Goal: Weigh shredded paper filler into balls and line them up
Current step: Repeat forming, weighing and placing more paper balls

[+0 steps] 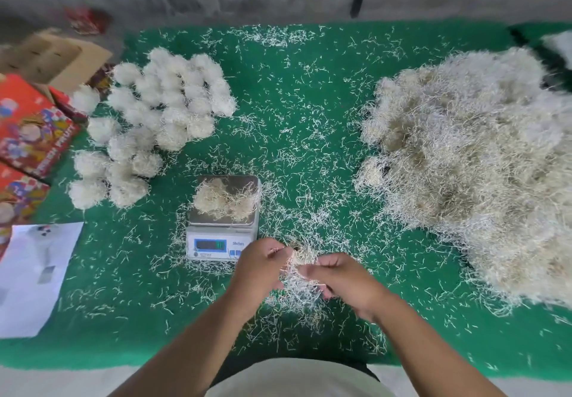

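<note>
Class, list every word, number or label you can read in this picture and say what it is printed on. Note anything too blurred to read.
"FRESH FRUIT": on the red box, partly blurred.
Brand word on the scale front: too blurred to read.
Scale display: digits unreadable.
White paper sheet: print too blurred.

green counter point(309, 93) flecked with pale strands; off-white paper balls point(154, 112); beige-cream loose heap point(464, 155); white scale point(221, 235) with silver platform, blue display; red patterned boxes point(28, 127).
</note>
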Motion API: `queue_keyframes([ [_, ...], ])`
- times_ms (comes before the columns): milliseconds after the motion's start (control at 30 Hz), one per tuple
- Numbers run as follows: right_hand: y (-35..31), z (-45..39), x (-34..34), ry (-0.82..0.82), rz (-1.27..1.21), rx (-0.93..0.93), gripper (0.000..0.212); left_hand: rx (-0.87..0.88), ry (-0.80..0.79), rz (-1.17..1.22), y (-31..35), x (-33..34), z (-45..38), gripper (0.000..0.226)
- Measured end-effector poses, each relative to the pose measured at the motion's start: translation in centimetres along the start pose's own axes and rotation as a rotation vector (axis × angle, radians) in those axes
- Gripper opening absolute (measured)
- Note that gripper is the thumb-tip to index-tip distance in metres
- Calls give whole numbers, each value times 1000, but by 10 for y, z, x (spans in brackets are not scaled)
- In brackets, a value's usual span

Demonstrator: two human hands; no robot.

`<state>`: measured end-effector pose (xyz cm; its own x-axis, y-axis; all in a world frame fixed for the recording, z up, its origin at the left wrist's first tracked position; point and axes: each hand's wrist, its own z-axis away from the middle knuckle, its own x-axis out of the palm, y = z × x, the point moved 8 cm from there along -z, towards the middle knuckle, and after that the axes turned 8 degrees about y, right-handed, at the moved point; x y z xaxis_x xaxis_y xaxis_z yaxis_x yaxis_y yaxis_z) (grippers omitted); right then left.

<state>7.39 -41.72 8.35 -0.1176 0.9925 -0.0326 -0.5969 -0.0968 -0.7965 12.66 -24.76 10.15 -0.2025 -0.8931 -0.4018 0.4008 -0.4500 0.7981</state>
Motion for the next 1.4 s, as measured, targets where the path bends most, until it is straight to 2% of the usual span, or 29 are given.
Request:
queue_keyframes([
  [67, -4, 1, 0, 2, 24, 6, 40, 17, 43, 17, 2, -1, -2, 9],
  [167, -2, 8, -3, -18, 32, 46, 33, -60, 150, 104, 0, -21, -18, 14],
  [233, 5, 14, -17, 52, -50, 66, 27, -30, 171, 69, 4, -41, -30, 14],
  [333, 18, 15, -49, 275, -61, 87, 28, 82, 207, -19, 13, -63, -36, 17],
  [433, 40, 13, -77, 490, 29, 153, 35, 62, 251, -51, 3, -79, -40, 26],
  [567, 74, 28, -118, 833, 79, 271, 26, 51, 317, -10, -11, -123, -51, 23],
  [633, 86, 37, -134, 961, 123, 302, 37, 70, 317, -15, -16, -148, -56, 17],
  [733, 98, 33, -129, 918, 93, 355, 44, 84, 261, -32, -14, -172, -67, 14],
  [833, 103, 28, -109, 892, 49, 397, 73, 112, 177, 16, 1, -180, -85, 13],
  [900, 102, 24, -96, 874, 53, 374, 82, 107, 162, 74, 14, -184, -103, 14],
  [1067, 102, 27, -63, 779, -35, 310, 74, 60, 195, 186, 27, -192, -158, 19],
  [1200, 112, 46, -57, 812, -82, 333, 68, 7, 145, -77, 5, -181, -186, 20],
  [1267, 121, 54, -54, 833, -124, 364, 65, 63, 133, -197, -4, -180, -192, 22],
  [1400, 130, 64, -52, 876, -137, 386, 63, 256, 249, -327, -6, -207, -184, 21],
])
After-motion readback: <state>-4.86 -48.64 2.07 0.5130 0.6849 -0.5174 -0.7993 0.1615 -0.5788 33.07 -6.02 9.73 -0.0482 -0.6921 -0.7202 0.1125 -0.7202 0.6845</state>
